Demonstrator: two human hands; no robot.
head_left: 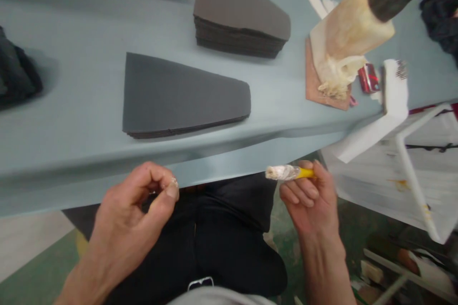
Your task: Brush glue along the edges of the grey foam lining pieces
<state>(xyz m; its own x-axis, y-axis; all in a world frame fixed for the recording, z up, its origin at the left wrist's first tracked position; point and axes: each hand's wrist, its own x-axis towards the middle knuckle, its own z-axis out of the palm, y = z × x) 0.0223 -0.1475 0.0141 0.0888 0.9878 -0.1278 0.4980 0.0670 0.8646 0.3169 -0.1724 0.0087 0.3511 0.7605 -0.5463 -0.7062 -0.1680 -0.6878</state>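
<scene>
My right hand point(310, 198) is closed around a yellow-handled brush point(289, 172), whose pale, glue-caked tip points left just below the table's front edge. My left hand point(138, 209) hovers over my lap with thumb and fingertips pinched together; whether anything is in the pinch I cannot make out. Straight ahead on the pale blue table point(71, 105) lies a thin stack of dark grey wedge-shaped foam sheets point(179, 93). A taller stack of the same grey sheets point(239, 14) sits behind it.
A glue-crusted block with a dark handle point(352, 28) stands on a brown board point(324, 90) at the right, beside a small red item point(368, 77). A white frame point(400, 119) hangs off the right edge. Dark fabric point(16, 74) lies at the left.
</scene>
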